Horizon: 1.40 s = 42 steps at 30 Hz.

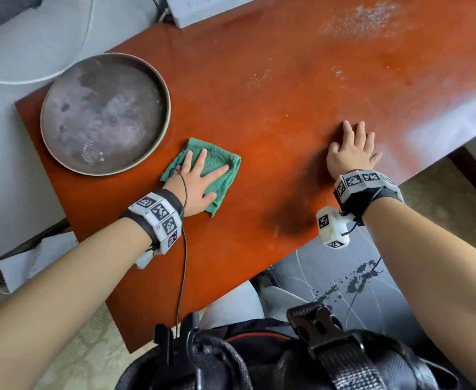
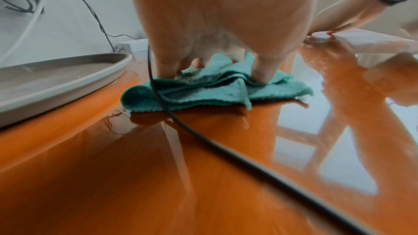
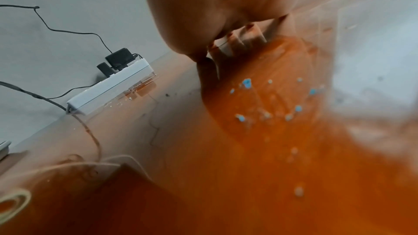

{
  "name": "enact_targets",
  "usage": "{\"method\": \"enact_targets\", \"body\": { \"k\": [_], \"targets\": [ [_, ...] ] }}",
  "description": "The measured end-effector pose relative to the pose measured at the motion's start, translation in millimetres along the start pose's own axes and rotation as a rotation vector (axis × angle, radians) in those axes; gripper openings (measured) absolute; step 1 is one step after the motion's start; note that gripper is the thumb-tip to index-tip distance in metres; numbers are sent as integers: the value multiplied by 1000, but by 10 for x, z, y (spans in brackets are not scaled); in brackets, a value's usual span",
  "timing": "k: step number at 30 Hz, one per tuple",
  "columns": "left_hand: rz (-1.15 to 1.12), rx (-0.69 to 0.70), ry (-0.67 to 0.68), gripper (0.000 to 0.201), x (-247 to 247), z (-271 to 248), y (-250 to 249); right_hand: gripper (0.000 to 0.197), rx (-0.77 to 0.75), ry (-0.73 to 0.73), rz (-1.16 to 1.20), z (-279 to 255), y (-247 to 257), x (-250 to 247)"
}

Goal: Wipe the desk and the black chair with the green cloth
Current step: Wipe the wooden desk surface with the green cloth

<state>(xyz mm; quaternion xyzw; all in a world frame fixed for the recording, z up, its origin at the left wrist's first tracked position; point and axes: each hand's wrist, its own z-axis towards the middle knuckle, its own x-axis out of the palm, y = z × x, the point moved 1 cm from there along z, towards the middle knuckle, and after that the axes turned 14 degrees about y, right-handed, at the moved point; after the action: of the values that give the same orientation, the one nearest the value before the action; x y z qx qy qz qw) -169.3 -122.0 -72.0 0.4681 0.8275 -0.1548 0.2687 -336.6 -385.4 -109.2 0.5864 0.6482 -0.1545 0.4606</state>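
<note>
Here, the left hand (image 1: pixel 196 182) presses flat, fingers spread, on the folded green cloth (image 1: pixel 217 164), which lies on the glossy orange-brown counter (image 1: pixel 273 94) just beside a round grey tray (image 1: pixel 163 88). The right hand (image 1: pixel 350 152) rests open, palm down, on bare counter, well apart from the cloth, holding nothing.
</note>
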Motion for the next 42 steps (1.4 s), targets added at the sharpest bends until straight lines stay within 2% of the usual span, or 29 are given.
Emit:
{"method": "enact_targets", "body": {
  "k": [12,17,22,28,32,42],
  "targets": [
    [-25,50,20,63,-644,449,-187,56,25,62,-53,4,-7,-46],
    [44,69,24,63,-650,433,-148,56,16,81,-44,-3,-11,-81],
    [140,59,53,65,-370,175,159,55,-22,103,21,-19,-52,-101],
    [259,33,65,67,153,-219,377,53,-103,-15,90,-157,-121,-17],
    [281,26,47,69,475,-426,379,54,-112,-39,65,-265,-244,104],
    [387,56,113,66,1002,-796,104,52,-125,-58,46,-276,-287,150]
  ]
}}
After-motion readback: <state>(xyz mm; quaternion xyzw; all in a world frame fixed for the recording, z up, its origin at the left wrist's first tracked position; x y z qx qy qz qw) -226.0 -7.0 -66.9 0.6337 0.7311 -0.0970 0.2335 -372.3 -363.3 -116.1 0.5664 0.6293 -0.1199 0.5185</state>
